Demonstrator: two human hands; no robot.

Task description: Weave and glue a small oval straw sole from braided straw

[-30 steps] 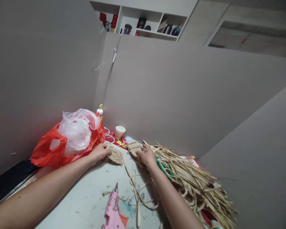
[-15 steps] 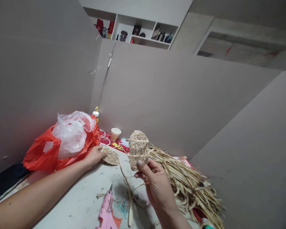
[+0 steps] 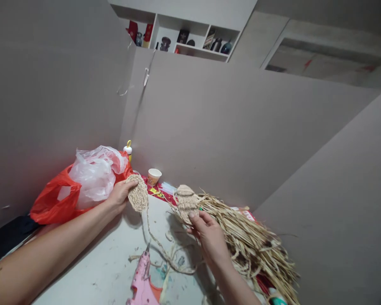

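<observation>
My left hand (image 3: 120,194) grips a flat oval woven straw piece (image 3: 137,194), lifted off the white table (image 3: 92,275) with a braided straw cord (image 3: 158,245) trailing down from it. My right hand (image 3: 209,235) pinches a second woven straw piece (image 3: 186,202) with a strap across it, held upright just above the table. The two pieces are apart, about a hand's width between them. A pink glue gun (image 3: 141,281) lies on the table below both hands.
A heap of loose straw strips (image 3: 257,250) lies right of my right hand. A red and white plastic bag (image 3: 82,182) sits at the left. A paper cup (image 3: 154,176) and a small bottle (image 3: 127,149) stand in the corner by grey partition walls.
My left hand has lifted its oval piece off the table, cord dangling. My right hand has lowered its strapped piece a little and moved it slightly right.
</observation>
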